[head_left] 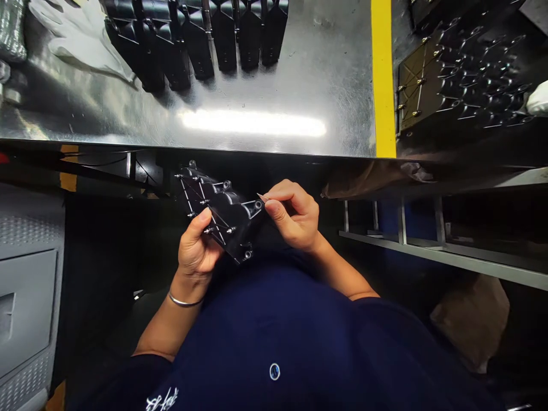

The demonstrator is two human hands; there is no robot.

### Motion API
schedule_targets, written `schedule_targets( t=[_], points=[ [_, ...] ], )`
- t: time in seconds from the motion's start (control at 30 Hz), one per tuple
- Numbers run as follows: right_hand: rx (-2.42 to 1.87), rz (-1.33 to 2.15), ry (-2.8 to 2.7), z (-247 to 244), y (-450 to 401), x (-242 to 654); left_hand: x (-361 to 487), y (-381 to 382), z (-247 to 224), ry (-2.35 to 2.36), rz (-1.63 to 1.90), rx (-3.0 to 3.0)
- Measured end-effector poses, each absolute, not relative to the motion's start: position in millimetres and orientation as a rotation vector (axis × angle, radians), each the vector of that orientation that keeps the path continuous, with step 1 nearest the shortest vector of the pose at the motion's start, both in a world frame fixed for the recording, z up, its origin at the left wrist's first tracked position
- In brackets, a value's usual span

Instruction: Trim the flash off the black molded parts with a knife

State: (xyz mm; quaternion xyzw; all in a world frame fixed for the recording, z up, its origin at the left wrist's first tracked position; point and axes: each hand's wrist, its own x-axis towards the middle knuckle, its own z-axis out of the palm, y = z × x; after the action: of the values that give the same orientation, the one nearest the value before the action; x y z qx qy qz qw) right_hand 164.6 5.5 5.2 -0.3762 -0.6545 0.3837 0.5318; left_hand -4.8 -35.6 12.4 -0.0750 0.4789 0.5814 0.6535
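Black part [234, 216]: tilted in the air before the person's body, just past the near edge of the metal table; thin crossing ridges and small bright studs mark its face, and ringed lugs stand along its side.
Left hand [196, 246]: gripping the black part by its lower left edge, thumb on the face; a silver bangle [186, 302] circles the wrist.
Right hand [296, 216]: thumb and forefinger pinched on a small pointed piece [262, 197], close by a ringed lug; whether it touches, I cannot tell.
Metal table [325, 68]: carries a row of black pieces [201, 43] side by side, with a white glove [85, 43] just left of them.
Yellow strip [383, 80]: runs across the tabletop between that row and a group of black mouldings [479, 80] at right.
Grey cabinet [28, 311]: at far left, perforated front, contents hidden.
Brown bag [475, 319]: low at right, below a metal rack [428, 245]; its contents cannot be seen.
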Motion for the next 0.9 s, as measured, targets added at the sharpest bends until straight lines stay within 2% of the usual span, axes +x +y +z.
schedule_targets(
  t=[0.2,0.43,0.67,0.9],
  points=[
    [-0.782,0.889,-1.588,5,7,166,-4,-36,8,1.045,1.296,-0.12],
    [-0.986,1.042,-1.582,9,9,174,-11,-50,14,0.939,1.157,0.07],
    [-0.465,0.975,-2.155,30,14,194,-27,-45,16,0.995,1.245,0.062],
    [-0.301,0.969,-2.317,34,16,191,-21,-46,18,0.951,1.171,0.207]
  ],
)
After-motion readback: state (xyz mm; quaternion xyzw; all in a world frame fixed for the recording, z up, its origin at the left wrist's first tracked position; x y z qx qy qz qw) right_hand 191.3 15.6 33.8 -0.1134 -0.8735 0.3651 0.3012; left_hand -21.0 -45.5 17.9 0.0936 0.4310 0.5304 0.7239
